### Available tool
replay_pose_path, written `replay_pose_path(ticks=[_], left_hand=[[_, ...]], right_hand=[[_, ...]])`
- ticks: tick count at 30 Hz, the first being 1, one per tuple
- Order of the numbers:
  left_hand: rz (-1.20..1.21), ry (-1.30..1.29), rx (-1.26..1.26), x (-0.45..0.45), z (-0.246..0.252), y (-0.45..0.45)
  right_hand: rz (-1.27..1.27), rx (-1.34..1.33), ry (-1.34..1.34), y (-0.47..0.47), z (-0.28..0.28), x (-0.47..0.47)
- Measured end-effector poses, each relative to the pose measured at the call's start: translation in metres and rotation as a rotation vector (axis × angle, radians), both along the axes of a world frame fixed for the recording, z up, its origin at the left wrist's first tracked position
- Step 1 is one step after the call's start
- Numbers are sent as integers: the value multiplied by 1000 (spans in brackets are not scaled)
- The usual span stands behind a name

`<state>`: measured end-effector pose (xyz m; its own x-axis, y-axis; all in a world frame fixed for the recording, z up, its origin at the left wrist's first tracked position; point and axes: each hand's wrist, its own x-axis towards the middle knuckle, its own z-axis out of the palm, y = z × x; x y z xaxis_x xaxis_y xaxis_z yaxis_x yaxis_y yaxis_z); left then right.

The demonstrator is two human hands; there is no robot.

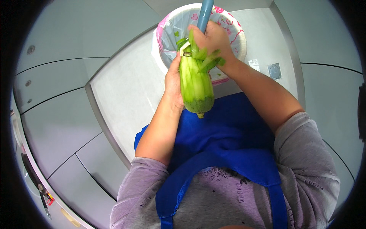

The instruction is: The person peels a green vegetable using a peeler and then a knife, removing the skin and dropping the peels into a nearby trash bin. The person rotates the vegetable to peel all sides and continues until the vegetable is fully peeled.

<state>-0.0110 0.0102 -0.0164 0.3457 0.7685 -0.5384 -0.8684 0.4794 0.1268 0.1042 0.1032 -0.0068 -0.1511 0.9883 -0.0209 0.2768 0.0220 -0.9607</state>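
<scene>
My left hand [173, 81] grips a long green gourd [196, 84] from its left side, with the stem end pointing towards my body. Pale peeled flesh covers most of the visible side, while dark green skin remains around the stem. In my right hand [214, 38] is a vegetable peeler with a blue handle [205, 14] and a white head [184, 49]. Its blade lies against the upper part of the gourd. Strips of green peel [211, 61] hang by the blade and beside my right wrist. The gourd's far end is partly hidden by peel.
Below my hands stands a round white bin [155, 54] lined with a printed plastic bag [174, 24]; bits of peel lie inside. A floor drain [274, 71] is right of it. Grey cabinet fronts [63, 114] rise on both sides. Several utensils lie on the counter at far left.
</scene>
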Motion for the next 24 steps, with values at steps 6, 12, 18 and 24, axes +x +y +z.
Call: replay_pose_path(ticks=[6, 12, 18, 24], left_hand=[[-119, 96, 34, 2, 2, -3], [-133, 25, 104, 3, 14, -6], [99, -98, 27, -3, 7, 4], [86, -208, 66, -12, -6, 3]], right_hand=[[-107, 161, -46, 32, -25, 9], [46, 402, -653, 48, -29, 29], [125, 422, -956, 56, -44, 36], [155, 55, -127, 49, -5, 21]])
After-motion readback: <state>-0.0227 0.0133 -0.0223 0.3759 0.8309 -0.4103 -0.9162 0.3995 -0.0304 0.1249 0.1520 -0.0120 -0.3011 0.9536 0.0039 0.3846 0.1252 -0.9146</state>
